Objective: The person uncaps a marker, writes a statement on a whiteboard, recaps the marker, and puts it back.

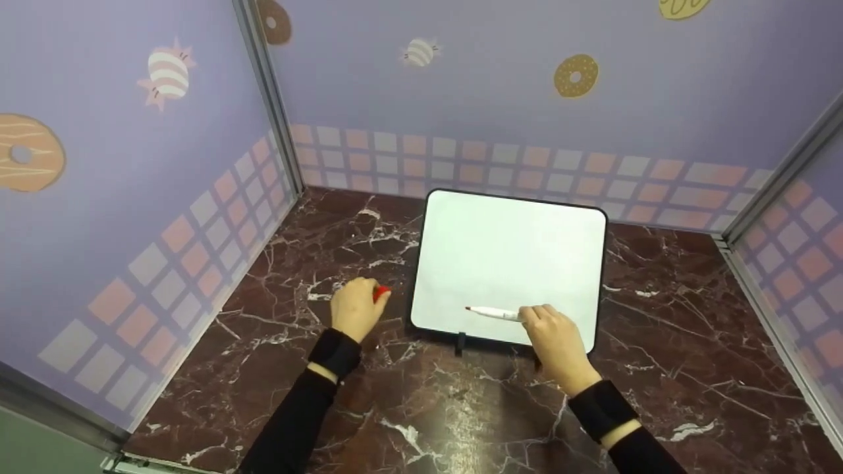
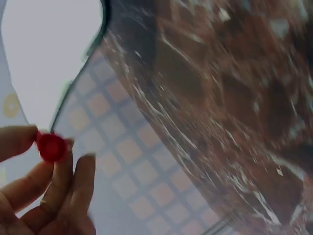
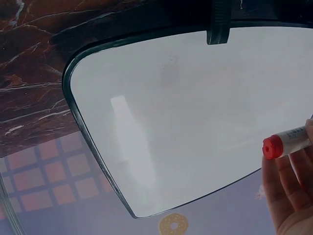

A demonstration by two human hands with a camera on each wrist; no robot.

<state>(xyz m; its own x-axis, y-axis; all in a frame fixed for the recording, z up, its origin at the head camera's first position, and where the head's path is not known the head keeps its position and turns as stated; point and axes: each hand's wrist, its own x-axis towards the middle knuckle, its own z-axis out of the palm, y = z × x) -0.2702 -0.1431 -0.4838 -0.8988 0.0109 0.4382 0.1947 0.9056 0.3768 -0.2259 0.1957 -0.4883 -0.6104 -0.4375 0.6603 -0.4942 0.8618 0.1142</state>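
Note:
My left hand (image 1: 354, 308) pinches a small red marker cap (image 1: 380, 292) to the left of the whiteboard; the left wrist view shows the round cap (image 2: 52, 147) between thumb and fingers. In my right hand (image 1: 556, 342) is a white marker (image 1: 494, 313), gripped near its back end. Its bare red tip points left, over the lower part of the board. The red back end of the marker (image 3: 274, 147) shows in the right wrist view. A black-framed whiteboard (image 1: 514, 257) stands on the table, and no writing shows on its surface.
Small black feet (image 1: 460, 343) hold the whiteboard's lower edge. The table (image 1: 421, 421) has a dark red marbled top. Purple printed walls (image 1: 487, 85) with metal corner posts (image 1: 270, 99) enclose the left, back and right sides.

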